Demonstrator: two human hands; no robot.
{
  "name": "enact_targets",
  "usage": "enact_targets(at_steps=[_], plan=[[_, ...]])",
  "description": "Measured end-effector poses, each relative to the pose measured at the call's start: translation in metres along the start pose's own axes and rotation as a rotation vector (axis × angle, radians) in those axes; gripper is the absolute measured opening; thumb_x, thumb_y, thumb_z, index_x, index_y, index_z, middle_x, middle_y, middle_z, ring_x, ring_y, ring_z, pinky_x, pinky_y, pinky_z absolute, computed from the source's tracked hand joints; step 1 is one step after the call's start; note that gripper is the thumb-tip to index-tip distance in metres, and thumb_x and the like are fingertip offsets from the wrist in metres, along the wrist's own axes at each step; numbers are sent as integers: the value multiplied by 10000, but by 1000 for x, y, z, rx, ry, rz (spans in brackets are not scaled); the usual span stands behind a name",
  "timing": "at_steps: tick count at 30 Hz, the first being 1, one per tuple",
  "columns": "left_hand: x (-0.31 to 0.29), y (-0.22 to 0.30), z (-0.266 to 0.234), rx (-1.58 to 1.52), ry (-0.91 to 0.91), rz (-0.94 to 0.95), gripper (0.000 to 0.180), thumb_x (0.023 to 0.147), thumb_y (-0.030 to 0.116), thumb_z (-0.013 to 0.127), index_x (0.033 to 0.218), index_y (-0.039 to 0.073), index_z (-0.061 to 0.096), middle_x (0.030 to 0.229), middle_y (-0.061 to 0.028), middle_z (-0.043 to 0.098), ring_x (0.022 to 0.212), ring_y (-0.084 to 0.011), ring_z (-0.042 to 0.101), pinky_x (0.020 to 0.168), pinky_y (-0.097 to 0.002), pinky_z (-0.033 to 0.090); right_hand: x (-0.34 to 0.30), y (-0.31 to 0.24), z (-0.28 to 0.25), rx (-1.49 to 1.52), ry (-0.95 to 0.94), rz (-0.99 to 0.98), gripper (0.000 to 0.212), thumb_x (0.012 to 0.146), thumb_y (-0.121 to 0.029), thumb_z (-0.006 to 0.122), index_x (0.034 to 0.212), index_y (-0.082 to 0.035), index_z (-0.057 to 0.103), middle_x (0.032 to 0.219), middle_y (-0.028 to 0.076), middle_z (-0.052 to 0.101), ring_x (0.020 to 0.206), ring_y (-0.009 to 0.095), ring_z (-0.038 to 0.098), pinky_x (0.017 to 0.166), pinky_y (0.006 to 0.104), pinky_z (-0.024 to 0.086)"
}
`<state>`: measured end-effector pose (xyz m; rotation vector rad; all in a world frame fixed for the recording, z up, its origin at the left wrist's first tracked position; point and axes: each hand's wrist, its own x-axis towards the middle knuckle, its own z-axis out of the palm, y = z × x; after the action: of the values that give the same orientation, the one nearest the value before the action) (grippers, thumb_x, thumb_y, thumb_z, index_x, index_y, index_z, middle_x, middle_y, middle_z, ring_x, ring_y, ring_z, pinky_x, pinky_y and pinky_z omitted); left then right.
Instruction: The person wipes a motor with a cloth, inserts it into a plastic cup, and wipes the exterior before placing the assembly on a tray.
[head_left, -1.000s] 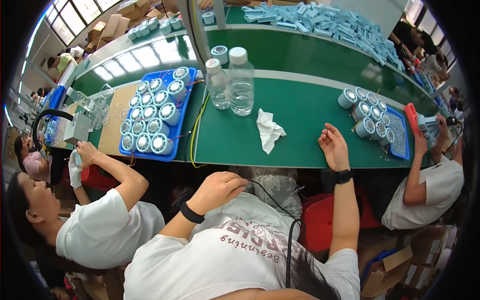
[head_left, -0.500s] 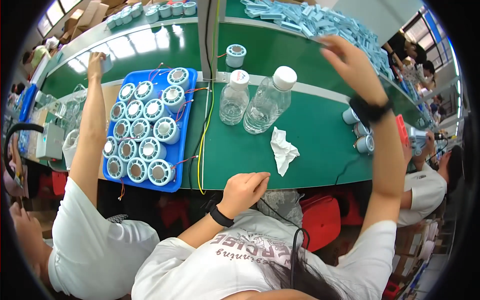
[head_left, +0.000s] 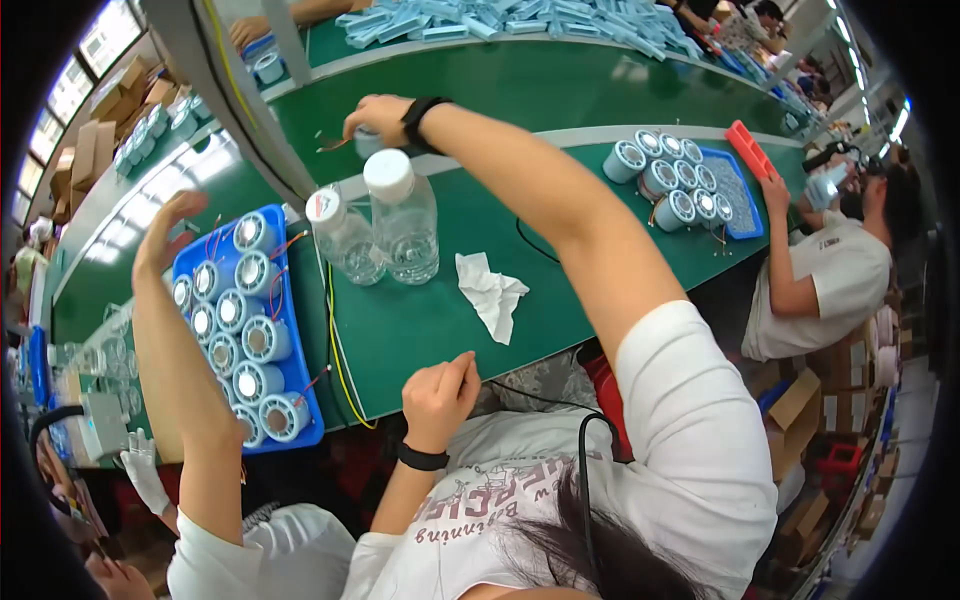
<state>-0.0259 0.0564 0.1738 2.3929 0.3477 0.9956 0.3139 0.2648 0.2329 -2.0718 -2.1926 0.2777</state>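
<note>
My right hand (head_left: 382, 118) reaches over the far strip of the green bench, fingers curled down round a light-blue round motor (head_left: 368, 144) with thin wires. The motor is partly hidden by my hand and by a capped bottle in front. My left hand (head_left: 436, 402) rests near the bench's front edge, fingers curled in, with nothing seen in it. Beyond it lies a crumpled white tissue (head_left: 490, 296). Two clear plastic bottles, a smaller one (head_left: 350, 245) and a larger one (head_left: 408, 230), stand behind the tissue.
On the left, a co-worker's hand (head_left: 165, 235) hovers by a blue tray (head_left: 312, 420) of similar motors. More motors (head_left: 672, 180) stand at right beside another blue tray (head_left: 742, 200). A metal post (head_left: 235, 100) and yellow cable rise at left. Light-blue parts (head_left: 520, 22) are heaped at the back.
My view has turned rightward. My right hand has swung left from over the far bench and closed round the motor standing there. The co-worker's hand has come back toward the tray, without its motor.
</note>
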Motion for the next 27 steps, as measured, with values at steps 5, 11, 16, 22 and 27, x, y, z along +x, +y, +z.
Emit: enact_targets(at_steps=[5, 11, 16, 22, 27], plan=[[1, 7, -4, -79, -64, -15, 151, 768, -12, 672, 904, 52, 670, 619, -44, 587, 494, -179, 535, 484, -308, 422, -152, -8, -63, 152, 300, -6, 602, 623, 14, 734, 1183, -150, 589, 1166, 98, 566, 1126, 297, 520, 958, 390, 472], [20, 51, -14, -267, 218, -143, 336, 748, -71, 681, 1072, 10, 639, 921, -134, 649, 788, -243, 627, 693, -317, 503, -300, -72, -93, 581, 261, -50, 598, 685, 39, 749, 1238, -97, 567, 1275, 41, 523, 1149, 208, 526, 916, 334, 520], [52, 81, 16, -346, 267, 164, 528, 675, -81, 757, 1174, 8, 610, 1243, -203, 563, 1068, -312, 602, 859, -363, 516, -380, -111, -78, 887, 267, -21, 604, 707, -33, 788, 1262, -59, 549, 1337, 78, 505, 1193, 220, 523, 925, 342, 517], [53, 96, 25, -383, 96, 365, 674, 659, -37, 814, 1266, -3, 523, 1362, -243, 446, 1165, -338, 559, 931, -410, 512, -420, -143, -67, 717, 230, -9, 744, 654, -85, 839, 1318, -48, 506, 1326, 116, 518, 1190, 229, 541, 932, 345, 510], [48, 106, 16, -653, -18, 132, 669, 649, -11, 834, 1245, -16, 529, 1308, -194, 497, 1146, -285, 568, 916, -389, 523, -432, -151, -58, 825, 205, 92, 810, 627, -139, 866, 1339, -30, 494, 1241, 112, 569, 1118, 210, 582, 906, 327, 511]])
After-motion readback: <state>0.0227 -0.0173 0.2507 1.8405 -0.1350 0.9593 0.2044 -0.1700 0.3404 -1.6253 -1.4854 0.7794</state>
